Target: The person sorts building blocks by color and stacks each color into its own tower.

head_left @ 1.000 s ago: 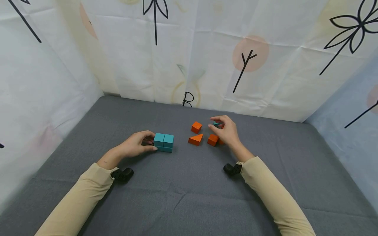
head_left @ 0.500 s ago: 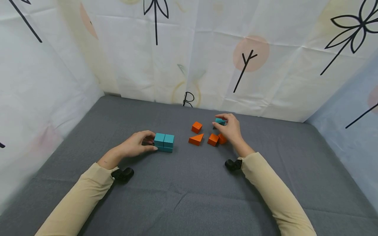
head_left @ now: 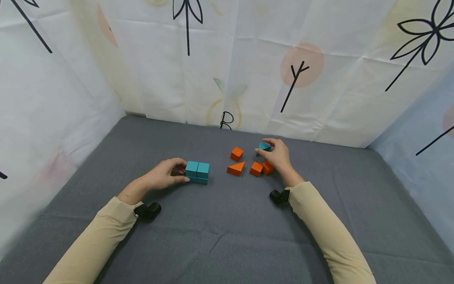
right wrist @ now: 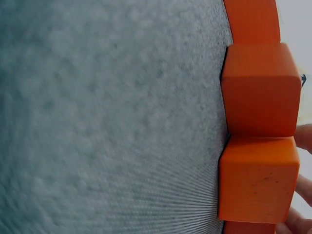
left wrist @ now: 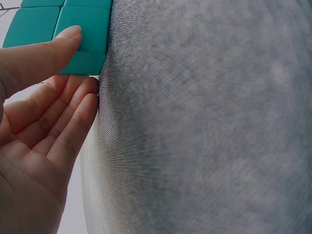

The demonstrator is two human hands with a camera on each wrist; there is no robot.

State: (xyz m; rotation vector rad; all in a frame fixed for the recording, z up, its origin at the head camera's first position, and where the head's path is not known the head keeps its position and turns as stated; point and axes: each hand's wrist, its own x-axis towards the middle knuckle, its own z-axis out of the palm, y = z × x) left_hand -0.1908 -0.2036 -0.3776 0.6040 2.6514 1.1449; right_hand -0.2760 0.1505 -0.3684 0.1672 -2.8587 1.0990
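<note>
On the left, a low stack of teal blocks (head_left: 197,170) stands on the grey cloth, two cubes side by side on top of a thinner layer. My left hand (head_left: 161,174) holds its left end; in the left wrist view the thumb (left wrist: 46,58) lies on a front face and the fingers reach behind. Farther back on the right, my right hand (head_left: 276,154) pinches a teal block (head_left: 264,146) with a slanted outline between thumb and fingers. Orange cubes (right wrist: 261,105) sit just in front of that hand, whose fingertips show behind them in the right wrist view.
An orange triangular block (head_left: 235,169) and a separate orange cube (head_left: 237,154) lie between the hands. Two more orange blocks (head_left: 256,169) sit close together below the right hand. Patterned white cloth (head_left: 159,79) walls the back and sides.
My right hand has moved slightly right with the teal block, which shows more now, and the orange block behind the cube has come into view. The left hand stays on the stack.
</note>
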